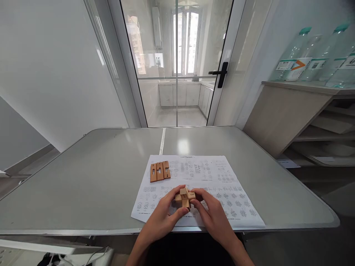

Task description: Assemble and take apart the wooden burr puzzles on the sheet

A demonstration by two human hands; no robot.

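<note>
A small wooden interlocking puzzle of light notched blocks sits between both my hands, just above a printed instruction sheet. My left hand grips its left side with thumb and fingers closed round it. My right hand pinches its right side. Three loose wooden notched pieces lie side by side on the sheet's far left corner, a hand's width beyond my left hand.
The grey folding table has a seam down its middle and a metal rim at the near edge. A glass door with a black handle stands behind. A wooden shelf unit at right carries several plastic bottles.
</note>
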